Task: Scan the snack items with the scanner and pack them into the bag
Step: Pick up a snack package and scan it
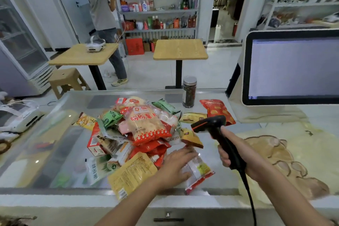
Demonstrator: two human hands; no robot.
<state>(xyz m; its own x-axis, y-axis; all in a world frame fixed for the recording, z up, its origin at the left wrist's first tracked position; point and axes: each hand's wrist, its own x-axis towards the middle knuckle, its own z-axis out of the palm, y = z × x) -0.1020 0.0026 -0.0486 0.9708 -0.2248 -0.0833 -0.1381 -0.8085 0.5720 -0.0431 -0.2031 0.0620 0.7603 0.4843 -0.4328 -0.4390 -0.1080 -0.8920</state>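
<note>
A glass-topped shop counter carries a heap of colourful snack packets. At its near edge the left hand lies palm-down, fingers blurred but fairly straight, on a clear plastic packet with a red edge. The right hand wraps round a black corded barcode scanner. A cream cloth bag with a brown print lies flat further right.

The left hand (blurred) covers part of the clear packet; the cable of the scanner runs off the bottom.
</note>
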